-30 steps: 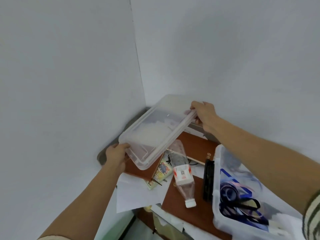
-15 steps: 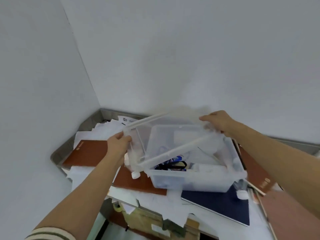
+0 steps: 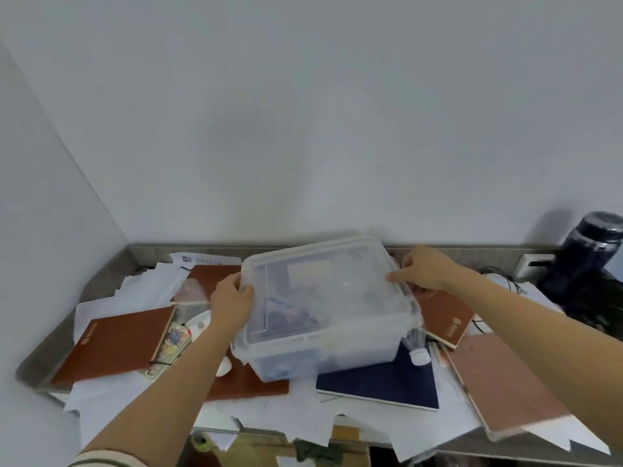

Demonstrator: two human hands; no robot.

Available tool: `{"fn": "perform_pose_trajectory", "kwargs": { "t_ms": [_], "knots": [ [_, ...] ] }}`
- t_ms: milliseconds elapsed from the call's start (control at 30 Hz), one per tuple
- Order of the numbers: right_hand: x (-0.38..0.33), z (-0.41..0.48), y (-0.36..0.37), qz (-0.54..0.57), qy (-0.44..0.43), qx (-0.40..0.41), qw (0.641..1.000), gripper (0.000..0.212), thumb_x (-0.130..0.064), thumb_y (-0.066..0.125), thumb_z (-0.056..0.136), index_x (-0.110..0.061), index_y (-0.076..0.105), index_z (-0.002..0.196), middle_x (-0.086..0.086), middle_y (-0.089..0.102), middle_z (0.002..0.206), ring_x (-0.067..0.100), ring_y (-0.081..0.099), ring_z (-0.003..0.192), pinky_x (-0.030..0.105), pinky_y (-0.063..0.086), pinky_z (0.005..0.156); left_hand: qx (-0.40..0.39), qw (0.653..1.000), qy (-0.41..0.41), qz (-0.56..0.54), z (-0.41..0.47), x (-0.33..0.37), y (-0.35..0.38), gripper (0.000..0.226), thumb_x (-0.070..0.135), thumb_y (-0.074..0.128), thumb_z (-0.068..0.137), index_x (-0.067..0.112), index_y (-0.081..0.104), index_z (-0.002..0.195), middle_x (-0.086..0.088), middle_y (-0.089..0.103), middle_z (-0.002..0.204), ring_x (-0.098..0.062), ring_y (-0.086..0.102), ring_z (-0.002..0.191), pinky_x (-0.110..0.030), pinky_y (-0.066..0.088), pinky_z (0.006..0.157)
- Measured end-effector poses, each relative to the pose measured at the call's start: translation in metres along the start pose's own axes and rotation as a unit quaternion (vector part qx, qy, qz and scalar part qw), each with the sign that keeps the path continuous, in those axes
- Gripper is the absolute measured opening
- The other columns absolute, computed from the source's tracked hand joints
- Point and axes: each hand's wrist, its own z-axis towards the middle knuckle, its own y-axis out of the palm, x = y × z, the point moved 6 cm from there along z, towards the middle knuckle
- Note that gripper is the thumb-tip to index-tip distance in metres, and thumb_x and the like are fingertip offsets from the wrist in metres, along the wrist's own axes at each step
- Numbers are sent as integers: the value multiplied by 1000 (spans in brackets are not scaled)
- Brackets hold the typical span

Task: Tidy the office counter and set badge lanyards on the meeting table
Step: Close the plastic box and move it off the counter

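Observation:
A clear plastic storage box point(image 3: 323, 352) stands in the middle of the cluttered counter point(image 3: 101, 274). Its translucent lid point(image 3: 323, 284) lies flat on top of it. Blue lanyards point(image 3: 290, 315) show dimly through the lid. My left hand point(image 3: 232, 298) grips the lid's left edge. My right hand point(image 3: 424, 271) presses on the lid's far right corner, thumb on top.
Brown notebooks lie at the left point(image 3: 114, 345), at the right point(image 3: 448, 318) and at the far right point(image 3: 505, 385). A dark blue notebook point(image 3: 381, 382) sits under the box's front right. Loose white papers point(image 3: 148, 291), a lying plastic bottle point(image 3: 417, 345) and a dark flask point(image 3: 586, 257) surround it.
Both hands carried the lid from the left over to the box and lowered it flat on top. The view swung right and down with them.

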Motion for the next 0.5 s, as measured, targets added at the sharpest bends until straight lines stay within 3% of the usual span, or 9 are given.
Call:
{"fn": "perform_pose_trajectory", "kwargs": {
  "t_ms": [100, 200, 333, 400, 500],
  "knots": [
    [4, -2, 1, 30, 15, -48, 998, 37, -40, 77, 82, -9, 62, 69, 4, 72, 62, 19, 70, 56, 31, 56, 59, -12, 1000, 22, -12, 1, -2, -1, 30, 9, 53, 92, 7, 61, 121, -1, 62, 103, -25, 60, 97, -40, 50, 87],
    [3, 2, 2, 18, 22, -39, 999, 38, -43, 79, 78, -11, 63, 65, 0, 69, 56, 14, 65, 52, 28, 52, 56, -30, 999, 10, -35, 5, -11, -4, 34, 11, 56, 94, 11, 59, 128, 2, 62, 109, -19, 59, 98, -33, 48, 85],
    [2, 9, 7, 10, 21, -2, 1000, 46, -45, 84, 68, -2, 69, 72, 14, 72, 69, 17, 58, 51, 28, 49, 53, -34, 997, -13, -72, 13, -20, -8, 35, 9, 58, 94, 11, 58, 129, -2, 64, 116, -19, 59, 101, -34, 49, 90],
    [2, 11, 10, 13, 16, 10, 1000, 44, -46, 84, 68, -6, 71, 83, 11, 73, 76, 20, 63, 61, 31, 53, 59, -28, 997, -7, -69, 13, -23, -7, 36, 10, 59, 93, 11, 58, 129, -3, 64, 118, -18, 59, 101, -34, 49, 90],
    [-1, 12, 16, 35, 10, 20, 999, 50, -44, 84, 70, -14, 67, 106, 4, 70, 103, 22, 67, 90, 40, 58, 81, -16, 999, 11, -34, 16, -28, -1, 36, 14, 58, 94, 12, 57, 130, -4, 63, 123, -18, 57, 102, -33, 48, 87]
  ]
}}
